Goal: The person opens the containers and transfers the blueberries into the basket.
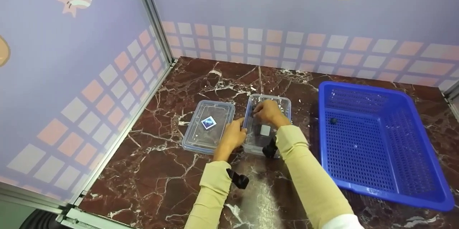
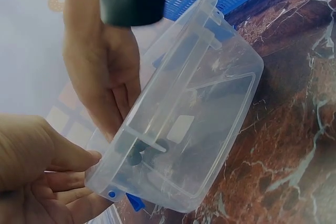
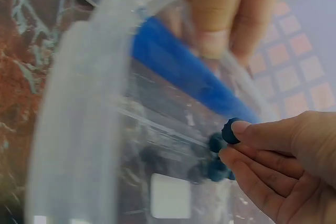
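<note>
A clear plastic box [image 1: 255, 139] stands uncovered on the tabletop, a white square [image 3: 170, 196] showing on its floor. My left hand [image 1: 233, 136] grips the box's left wall, with the thumb and fingers at the rim in the left wrist view. Reaching into the box, my right hand [image 1: 268, 112] pinches a small dark teal ball [image 3: 231, 131] between thumb and fingertips. Several more such balls [image 3: 216, 170] lie in the box, just under those fingers. Left of the box lies a clear lid [image 1: 200, 137] with blue edging and a blue-and-white diamond label [image 1: 208, 122].
A large blue plastic basket [image 1: 324, 150] stands to the right, with one dark ball [image 1: 333, 121] inside. Patterned panels [image 1: 229, 3] wall off the back and left of the marbled tabletop [image 1: 150, 171]. White crumbs are scattered behind the box.
</note>
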The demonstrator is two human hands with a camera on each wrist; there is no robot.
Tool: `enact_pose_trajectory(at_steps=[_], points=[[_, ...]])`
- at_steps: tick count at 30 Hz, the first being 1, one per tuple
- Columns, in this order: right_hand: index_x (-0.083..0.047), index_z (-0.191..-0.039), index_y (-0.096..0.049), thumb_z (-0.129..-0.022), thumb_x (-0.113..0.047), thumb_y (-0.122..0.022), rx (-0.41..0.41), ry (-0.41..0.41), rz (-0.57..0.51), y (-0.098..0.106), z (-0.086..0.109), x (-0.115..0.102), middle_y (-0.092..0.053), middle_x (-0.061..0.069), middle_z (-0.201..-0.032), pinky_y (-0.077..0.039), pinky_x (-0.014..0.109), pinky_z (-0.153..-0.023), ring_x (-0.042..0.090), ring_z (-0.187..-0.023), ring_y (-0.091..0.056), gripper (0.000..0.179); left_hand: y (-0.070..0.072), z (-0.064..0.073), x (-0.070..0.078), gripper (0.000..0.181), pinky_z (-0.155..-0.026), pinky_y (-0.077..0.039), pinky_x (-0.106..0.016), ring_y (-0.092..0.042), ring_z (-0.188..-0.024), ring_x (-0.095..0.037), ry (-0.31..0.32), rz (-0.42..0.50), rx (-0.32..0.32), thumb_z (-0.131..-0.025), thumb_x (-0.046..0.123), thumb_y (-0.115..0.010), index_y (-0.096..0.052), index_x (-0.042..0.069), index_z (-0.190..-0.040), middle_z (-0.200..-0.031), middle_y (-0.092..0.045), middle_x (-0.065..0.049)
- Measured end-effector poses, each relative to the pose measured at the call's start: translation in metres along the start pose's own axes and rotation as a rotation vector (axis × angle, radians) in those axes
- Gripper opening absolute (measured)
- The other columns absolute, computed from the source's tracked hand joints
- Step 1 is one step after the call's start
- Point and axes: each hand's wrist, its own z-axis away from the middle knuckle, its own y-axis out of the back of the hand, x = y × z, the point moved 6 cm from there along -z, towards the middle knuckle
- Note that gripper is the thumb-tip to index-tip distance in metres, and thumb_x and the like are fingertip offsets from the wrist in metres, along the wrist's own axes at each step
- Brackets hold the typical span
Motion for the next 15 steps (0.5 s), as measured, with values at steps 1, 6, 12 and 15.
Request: enact_pose_trajectory(at_steps=[1,6,12,15], points=[[0.003,-0.097,-0.073,-0.079,-0.006,-0.071,0.008,-0.005,-0.006,0.004,0.0,0.0,-0.072,0.017,-0.1,-0.053,0.039,-0.087,0.032,-0.095,-0.066,0.021,0.0,0.0,0.0,0.044,-0.109,-0.037,-0.047,-0.047,-0.126,-0.042,-0.004,0.0,0.002,-0.092,0.006,-0.055,-0.051,-0.001,-0.135,-0.133,-0.056,-0.019],[-0.001,-0.099,-0.075,-0.081,-0.009,-0.072,0.043,-0.028,-0.017,0.024,-0.001,0.003,-0.073,0.015,-0.1,-0.053,0.04,-0.086,0.031,-0.095,-0.066,0.02,-0.001,-0.001,0.0,0.044,-0.109,-0.038,-0.046,-0.048,-0.126,-0.04,-0.004,0.001,0.002,-0.092,0.006,-0.055,-0.051,-0.002,-0.135,-0.132,-0.057,-0.02],[-0.004,-0.1,-0.075,-0.082,-0.013,-0.07,0.077,-0.008,-0.017,0.049,0.0,0.004,-0.073,0.014,-0.1,-0.054,0.04,-0.085,0.03,-0.094,-0.068,0.021,-0.001,-0.002,0.0,0.044,-0.109,-0.038,-0.046,-0.049,-0.126,-0.039,-0.018,-0.004,0.012,-0.091,0.005,-0.056,-0.051,-0.003,-0.134,-0.131,-0.057,-0.021],[-0.002,-0.1,-0.074,-0.083,-0.013,-0.069,0.095,0.013,-0.018,0.061,0.001,0.004,-0.073,0.016,-0.1,-0.054,0.04,-0.084,0.031,-0.092,-0.068,0.021,-0.001,-0.002,0.0,0.043,-0.108,-0.039,-0.045,-0.05,-0.126,-0.038,-0.028,-0.008,0.018,-0.091,0.004,-0.055,-0.051,-0.004,-0.134,-0.131,-0.058,-0.021]])
